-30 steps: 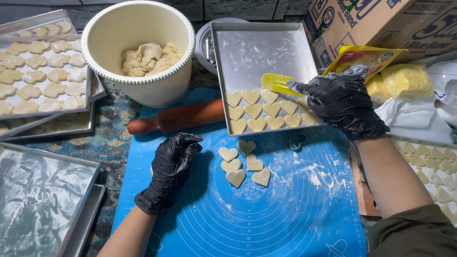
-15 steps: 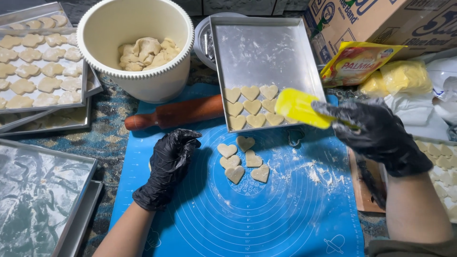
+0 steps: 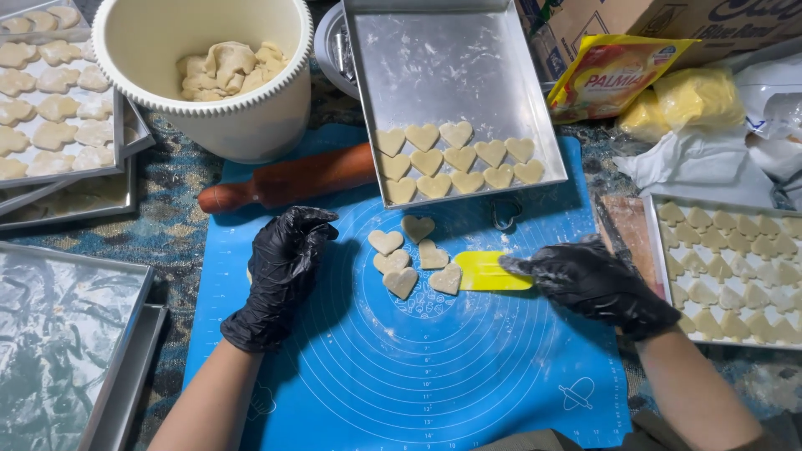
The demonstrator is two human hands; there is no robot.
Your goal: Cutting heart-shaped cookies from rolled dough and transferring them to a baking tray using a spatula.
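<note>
Blue silicone mat [image 3: 468, 384] is lying on the counter with the metal tray [image 3: 451, 75] at its 12 o'clock, two rows of hearts filling the tray's near end. Right hand [image 3: 597, 284] is grasping the yellow scraper [image 3: 489, 271], blade touching the five heart-shaped dough cutouts [image 3: 415, 259] at mat centre; left hand [image 3: 280, 271] is resting released at their 9 o'clock. Cutouts are looking thin, soft, light and easily deformed, so I'd be lifting from underneath on the blade, not pinching.

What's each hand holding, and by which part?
Right hand grips the yellow scraper by its right end. Left hand rests on the blue mat, holding nothing.
</note>
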